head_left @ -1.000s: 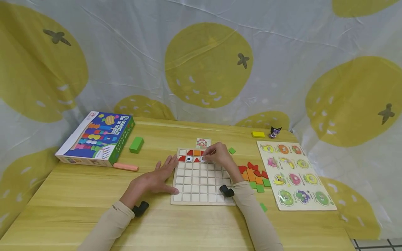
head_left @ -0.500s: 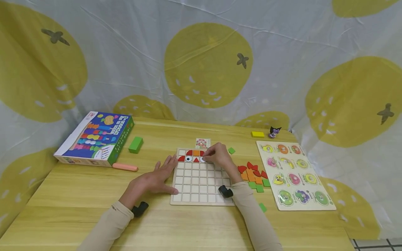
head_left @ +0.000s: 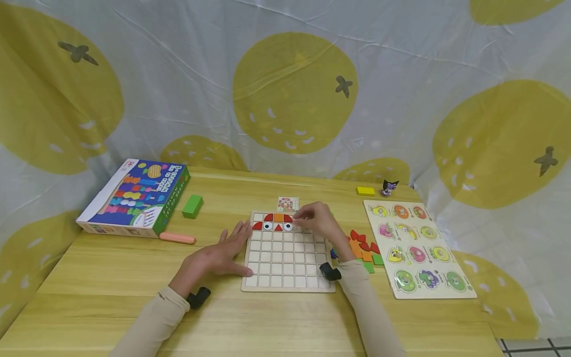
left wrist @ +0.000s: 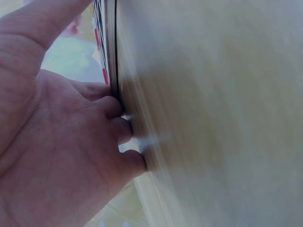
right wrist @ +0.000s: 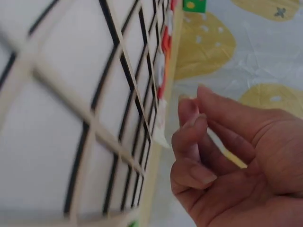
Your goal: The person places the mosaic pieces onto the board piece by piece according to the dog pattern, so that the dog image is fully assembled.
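Grid board [head_left: 285,258] lay flat near the middle of the wooden table [head_left: 111,287], its top two rows partly filled with red and orange pieces and two eye tiles [head_left: 277,226] — the rest of its squares bare. Left of it sat a colourful game box [head_left: 136,196], and on the right a fruit peg puzzle [head_left: 417,248]. Between board and puzzle lay a heap of loose red, orange and green pieces [head_left: 363,250]. Left hand [head_left: 218,255] rested flat on the table with fingers straight, their tips against the board's left edge, gripping nothing. Right hand [head_left: 318,223] hovered over the board's upper right corner, fingers loosely curled and empty in the wrist view. Smaller things — a green block [head_left: 193,206], a pink bar [head_left: 177,238], a small pattern card [head_left: 287,204] — lay behind the board.
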Available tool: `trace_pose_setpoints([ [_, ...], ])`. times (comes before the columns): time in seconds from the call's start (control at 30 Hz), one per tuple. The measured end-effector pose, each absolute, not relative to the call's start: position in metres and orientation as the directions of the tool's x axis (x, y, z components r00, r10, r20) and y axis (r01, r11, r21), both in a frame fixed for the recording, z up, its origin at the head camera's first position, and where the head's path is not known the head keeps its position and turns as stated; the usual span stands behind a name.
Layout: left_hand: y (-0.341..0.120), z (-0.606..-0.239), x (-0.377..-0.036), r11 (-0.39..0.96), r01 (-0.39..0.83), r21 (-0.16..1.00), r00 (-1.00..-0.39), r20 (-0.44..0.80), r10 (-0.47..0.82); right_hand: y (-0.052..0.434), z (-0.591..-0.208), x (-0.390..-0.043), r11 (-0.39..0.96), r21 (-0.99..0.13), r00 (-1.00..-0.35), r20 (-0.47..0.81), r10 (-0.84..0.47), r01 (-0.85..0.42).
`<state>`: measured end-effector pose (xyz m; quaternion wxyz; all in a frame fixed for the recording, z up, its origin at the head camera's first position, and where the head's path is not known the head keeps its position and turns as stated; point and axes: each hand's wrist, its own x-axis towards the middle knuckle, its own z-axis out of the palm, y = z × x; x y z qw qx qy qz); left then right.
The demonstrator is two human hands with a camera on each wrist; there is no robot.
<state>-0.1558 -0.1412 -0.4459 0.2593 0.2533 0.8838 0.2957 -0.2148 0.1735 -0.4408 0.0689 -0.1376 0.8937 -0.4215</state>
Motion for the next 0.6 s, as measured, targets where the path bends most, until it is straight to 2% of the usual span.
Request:
trace_pose_setpoints([
  [0.2,-0.141,-0.446,-0.156,0.69,0.298,0.659,-0.737,-0.3,0.605,0.216,-0.435,-0.211,0.614,-0.741,-0.93,0.037,-0.366,-0.272],
  [0.6,-0.141,-0.444,-0.155,0.688,0.29,0.665,-0.735,-0.306,0.606,0.285,-0.445,-0.197,0.666,-0.716,-0.93,-0.063,-0.362,-0.211],
])
